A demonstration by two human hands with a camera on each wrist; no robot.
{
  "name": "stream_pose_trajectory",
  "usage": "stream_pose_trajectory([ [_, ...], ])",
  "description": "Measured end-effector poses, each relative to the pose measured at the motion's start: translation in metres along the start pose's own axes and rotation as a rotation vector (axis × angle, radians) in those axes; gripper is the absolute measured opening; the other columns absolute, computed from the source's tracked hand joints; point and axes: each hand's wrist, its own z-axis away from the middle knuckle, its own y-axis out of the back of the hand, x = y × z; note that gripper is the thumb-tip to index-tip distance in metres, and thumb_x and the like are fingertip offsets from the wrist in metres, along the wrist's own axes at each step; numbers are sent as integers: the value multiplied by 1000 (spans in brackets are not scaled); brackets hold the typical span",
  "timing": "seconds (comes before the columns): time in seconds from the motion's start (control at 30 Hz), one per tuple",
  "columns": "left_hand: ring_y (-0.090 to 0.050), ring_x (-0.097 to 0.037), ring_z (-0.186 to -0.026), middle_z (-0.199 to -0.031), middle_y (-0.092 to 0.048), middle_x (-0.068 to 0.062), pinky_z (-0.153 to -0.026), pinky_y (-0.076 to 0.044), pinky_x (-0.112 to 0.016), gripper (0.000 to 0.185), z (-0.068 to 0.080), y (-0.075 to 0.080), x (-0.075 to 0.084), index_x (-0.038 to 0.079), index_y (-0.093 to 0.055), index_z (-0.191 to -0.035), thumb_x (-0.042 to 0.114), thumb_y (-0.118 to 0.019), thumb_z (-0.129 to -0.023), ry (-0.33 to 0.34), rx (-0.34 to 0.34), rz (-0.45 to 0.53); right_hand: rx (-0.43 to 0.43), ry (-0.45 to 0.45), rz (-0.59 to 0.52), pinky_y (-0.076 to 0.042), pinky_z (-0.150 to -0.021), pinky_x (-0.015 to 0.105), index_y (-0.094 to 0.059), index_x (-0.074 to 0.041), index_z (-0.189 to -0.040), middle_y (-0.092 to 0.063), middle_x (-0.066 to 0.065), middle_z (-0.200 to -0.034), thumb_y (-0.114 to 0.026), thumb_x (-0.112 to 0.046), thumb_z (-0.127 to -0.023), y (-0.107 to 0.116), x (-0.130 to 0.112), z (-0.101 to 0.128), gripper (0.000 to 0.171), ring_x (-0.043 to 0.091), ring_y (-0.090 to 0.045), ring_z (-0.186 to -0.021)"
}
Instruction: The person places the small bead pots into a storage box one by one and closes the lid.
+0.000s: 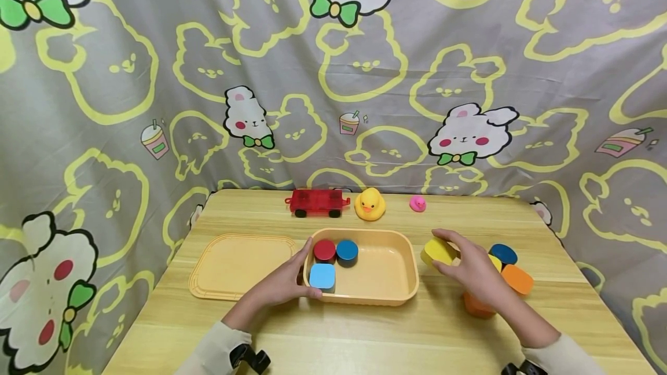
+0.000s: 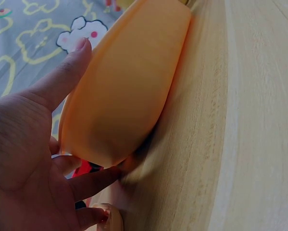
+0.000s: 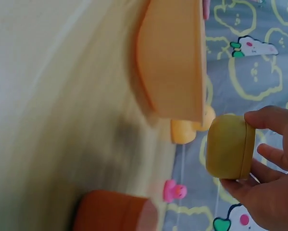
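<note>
My right hand (image 1: pixel 476 268) pinches a yellow rounded block (image 1: pixel 438 251) between thumb and fingers, above the table just right of the orange-yellow plastic box (image 1: pixel 372 301). A seam runs around that block (image 3: pixel 229 147) near one end in the right wrist view. My left hand (image 1: pixel 283 279) grips the box's left end, thumb along the near side and fingers at the left end. Inside the box, at its left, sit a red round block (image 1: pixel 325 250), a dark blue round block (image 1: pixel 347 252) and a light blue rounded-square block (image 1: pixel 322 278).
Left of the box lies a flat lid (image 1: pixel 242 265). Behind stand a red toy wagon (image 1: pixel 316 202), a yellow duck (image 1: pixel 370 204) and a small pink duck (image 1: pixel 418 203). Beside my right hand are a blue block (image 1: pixel 504 254) and orange blocks (image 1: pixel 517 280), partly hidden.
</note>
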Motion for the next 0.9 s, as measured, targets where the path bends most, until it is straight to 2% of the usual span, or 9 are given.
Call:
stream_pose_trajectory([
  [0.27, -18, -36, -157, -173, -11, -12, -123, -25, -57, 126, -1, 0, -3, 20, -1, -168, 51, -86, -80, -10, 2, -1, -53, 41, -69, -51, -102, 53, -56, 0, -142, -63, 18, -138, -86, -9, -84, -11, -19, -13, 66, 36, -60, -125],
  [0.53, -18, -37, -157, -173, -11, -12, -122, -25, -58, 126, -1, 0, -4, 20, 0, -168, 51, -86, -80, -14, 1, 2, -127, 94, -150, -52, -102, 54, -59, -6, -143, -63, 12, -141, -86, -11, -85, -34, -35, -25, 64, 33, -60, -127],
  [0.67, -18, -37, -157, -173, -11, -13, -122, -26, -58, 126, -1, 0, -4, 19, 0, -168, 49, -86, -81, -21, 0, 2, -173, 100, -163, -54, -100, 52, -61, -8, -141, -64, 11, -139, -85, -9, -85, -48, -42, -30, 62, 29, -61, -122],
  [0.73, -18, -37, -157, -173, -11, -12, -122, -26, -58, 126, -1, 0, -5, 19, 0, -168, 49, -86, -81, -22, 0, 1, -192, 116, -168, -54, -99, 51, -61, -6, -140, -64, 12, -138, -85, -8, -84, -56, -45, -33, 61, 29, -61, -119],
  [0.9, -17, -35, -157, -173, -10, -10, -123, -25, -57, 127, -1, 0, -5, 20, 1, -168, 50, -86, -80, -22, -2, 5, -239, 141, -178, -55, -98, 51, -61, 2, -138, -62, 16, -137, -86, -8, -83, -75, -47, -38, 61, 34, -59, -123],
])
